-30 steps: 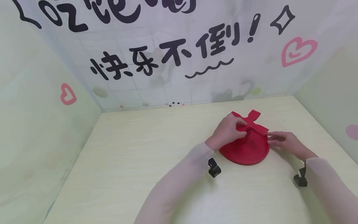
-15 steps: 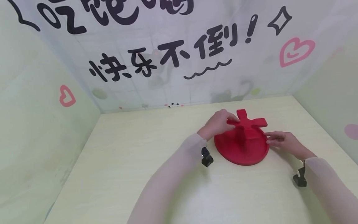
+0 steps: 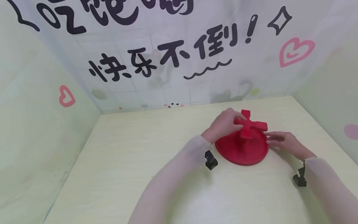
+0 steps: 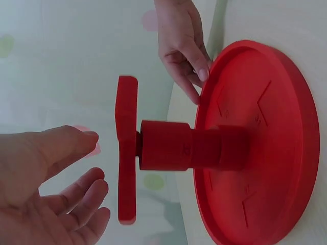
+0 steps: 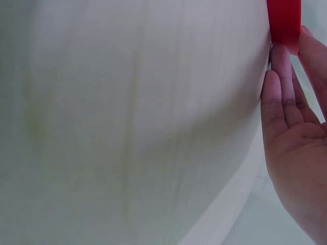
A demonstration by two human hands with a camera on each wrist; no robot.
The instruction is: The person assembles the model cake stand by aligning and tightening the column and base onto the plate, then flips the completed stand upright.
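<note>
A red round base [image 3: 243, 157] with a raised rim stands on the table. From its middle rises a red post [image 4: 168, 145], topped by a red four-armed cross [image 3: 249, 124]. My left hand [image 3: 223, 124] is beside the cross. In the left wrist view its thumb and loosely bent fingers [image 4: 84, 178] are apart from the cross, with a gap between. At the right side of the base, my right hand [image 3: 288, 143] pinches the rim, its thumb on one side and fingertips [image 5: 281, 56] on the other. Marks are moulded into the base's face, too small to read.
The pale wooden table [image 3: 134, 161] spreads left and forward of the base. A printed cloth wall [image 3: 156, 87] with black lettering closes off the back. Further pale walls [image 3: 330, 93] stand at both sides. Each wrist carries a small black camera [image 3: 211, 160].
The cross has turned, its arms pointing at different angles. My left hand moved left, then partly back right. My right hand stays at the rim.
</note>
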